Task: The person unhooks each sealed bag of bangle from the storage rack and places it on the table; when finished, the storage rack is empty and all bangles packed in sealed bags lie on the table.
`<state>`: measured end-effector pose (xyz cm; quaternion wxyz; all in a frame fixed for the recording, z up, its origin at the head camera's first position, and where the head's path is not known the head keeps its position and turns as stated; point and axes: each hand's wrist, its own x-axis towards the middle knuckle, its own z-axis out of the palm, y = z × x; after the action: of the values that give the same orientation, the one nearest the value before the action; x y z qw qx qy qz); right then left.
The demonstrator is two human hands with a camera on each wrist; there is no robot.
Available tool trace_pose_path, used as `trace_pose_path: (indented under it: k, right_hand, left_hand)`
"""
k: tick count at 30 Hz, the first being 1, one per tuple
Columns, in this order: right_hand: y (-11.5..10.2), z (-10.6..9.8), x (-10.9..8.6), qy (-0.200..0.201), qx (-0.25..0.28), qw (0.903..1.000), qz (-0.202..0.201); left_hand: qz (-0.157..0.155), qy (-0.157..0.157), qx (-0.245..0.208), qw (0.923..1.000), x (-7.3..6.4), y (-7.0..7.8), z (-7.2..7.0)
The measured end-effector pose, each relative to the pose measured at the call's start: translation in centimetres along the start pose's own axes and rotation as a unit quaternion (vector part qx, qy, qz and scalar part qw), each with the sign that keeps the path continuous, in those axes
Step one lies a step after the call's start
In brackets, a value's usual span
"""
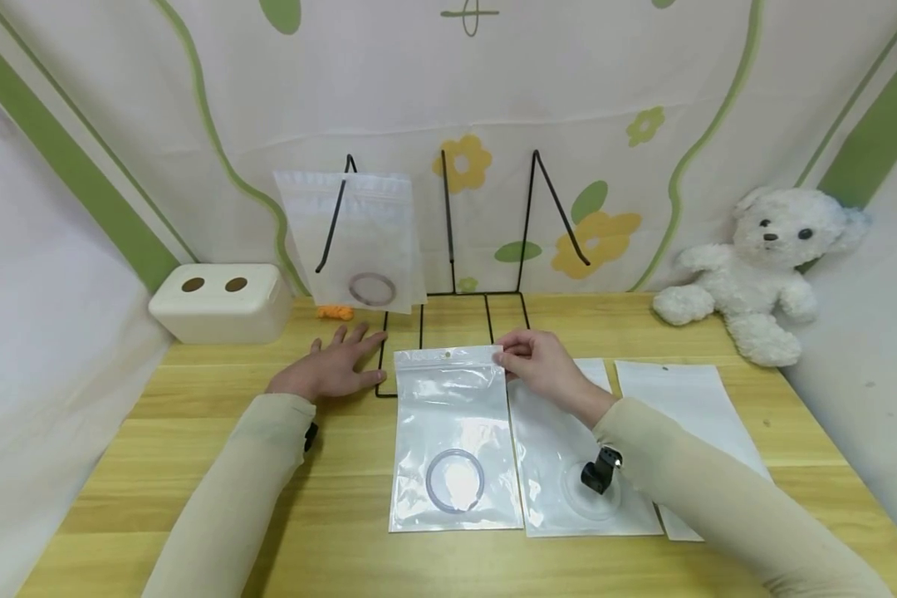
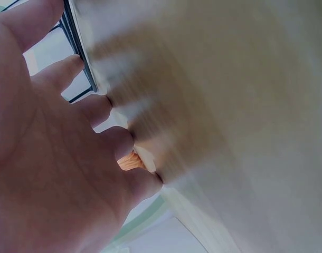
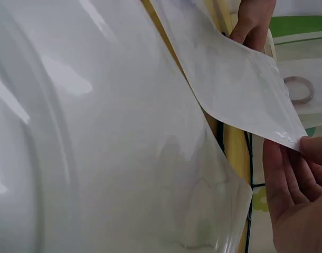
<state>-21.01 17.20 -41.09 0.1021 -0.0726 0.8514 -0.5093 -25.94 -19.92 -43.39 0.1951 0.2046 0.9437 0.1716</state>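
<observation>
My right hand [image 1: 541, 365] pinches the top right corner of a clear-fronted zip-lock bag [image 1: 452, 415] between thumb and fingers. A purplish ring-shaped bangle [image 1: 429, 482] shows near the bag's bottom. In the right wrist view, that bag's top edge [image 3: 256, 100] is lifted. My left hand [image 1: 335, 365] lies on the table with fingers spread, its fingertips at the base of a black wire rack [image 1: 452, 249]. Two more bags lie to the right: the nearer bag [image 1: 541, 440] holds a clear ring, and the farther bag [image 1: 676, 407] is partly hidden by my right arm.
Several zip-lock bags [image 1: 351, 224] hang on the rack's left hook, one showing a reddish bangle. An orange item [image 1: 335, 312] lies beneath them. A white box [image 1: 220, 307] with two holes stands back left. A white teddy bear [image 1: 762, 274] sits back right.
</observation>
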Motion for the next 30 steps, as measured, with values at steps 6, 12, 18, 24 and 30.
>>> trace_pose_path:
  k: [6,12,18,24,30]
  right_hand:
    - [0.5,-0.8,1.2,-0.023,-0.100,0.9946,-0.015]
    - [0.7,-1.1,2.4,-0.038,-0.182,0.9819,-0.037]
    - [0.9,-1.0,3.1,-0.055,-0.213,0.9746,-0.041]
    - [1.5,-1.4,3.6,-0.072,-0.236,0.9670,-0.063]
    - [1.8,-1.7,4.2,-0.092,-0.244,0.9628,-0.070]
  left_hand:
    - [-0.005,-0.002,-0.002,1.0000,-0.4,0.7,-0.3]
    - [-0.009,-0.007,0.010,0.9999,-0.6,1.2,-0.5]
    - [0.003,-0.008,-0.008,0.9999,-0.5,0.5,-0.3]
    - [-0.008,-0.012,0.000,0.9999,-0.8,1.3,-0.6]
    - [-0.005,-0.008,0.000,1.0000,-0.6,1.0,-0.5]
